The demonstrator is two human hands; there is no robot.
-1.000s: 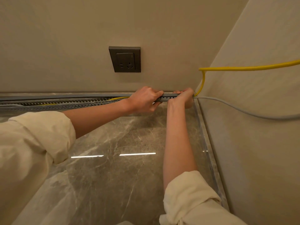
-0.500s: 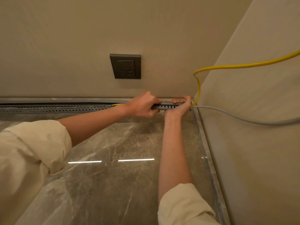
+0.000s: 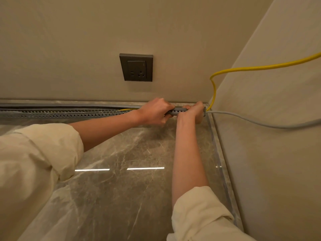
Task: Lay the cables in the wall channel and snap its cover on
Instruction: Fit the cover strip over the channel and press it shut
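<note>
A grey slotted wall channel (image 3: 69,113) runs along the foot of the back wall toward the right corner. Its right end carries a grey cover (image 3: 178,109). My left hand (image 3: 156,111) curls over the channel just left of that piece. At the corner end my right hand (image 3: 193,111) grips it, fingers wrapped over the top. A yellow cable (image 3: 243,68) leaves the corner end, loops up and runs off right. A grey cable (image 3: 251,121) exits the same end and trails right along the side wall. A bit of yellow shows inside the channel left of my left hand.
A dark wall socket (image 3: 136,67) sits on the back wall above my hands. The polished marble floor (image 3: 121,180) spreads below. The side wall (image 3: 278,153) closes in on the right, meeting the back wall at the corner.
Both hands have stayed on the channel's right end. My right hand's fingers now curl further over the cover. The yellow cable's loop at the corner has shifted slightly.
</note>
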